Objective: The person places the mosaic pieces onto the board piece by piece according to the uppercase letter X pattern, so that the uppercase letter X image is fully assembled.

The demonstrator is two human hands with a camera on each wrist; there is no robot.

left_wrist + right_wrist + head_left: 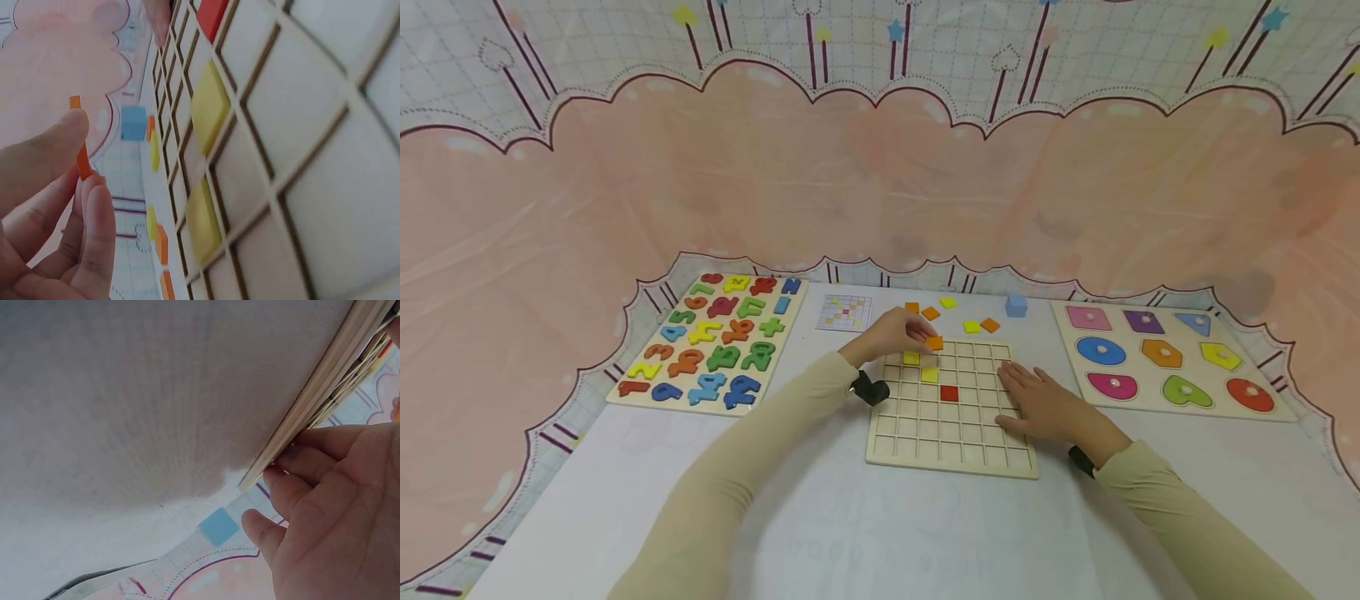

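Note:
My left hand (pixel 895 333) pinches a small orange square tile (pixel 934 342) between thumb and fingers, just over the far edge of a wooden grid board (pixel 955 433). In the left wrist view the tile (pixel 83 164) is held on edge, above the board. Two yellow tiles, one upper left (pixel 911 358) and one diagonally inward (pixel 929 375), lie in grid cells, with a red tile (pixel 949 393) following on the same diagonal. My right hand (pixel 1041 404) rests with extended fingers on the board's right edge; the right wrist view shows its fingertips (pixel 278 472) against that edge.
Behind the board lie several loose orange and yellow tiles (pixel 972 327) and a blue cube (pixel 1017 306). A printed pattern card (pixel 844 312) is at the back left. A number puzzle board (pixel 796 304) stands left, a shape puzzle board (pixel 1150 400) right.

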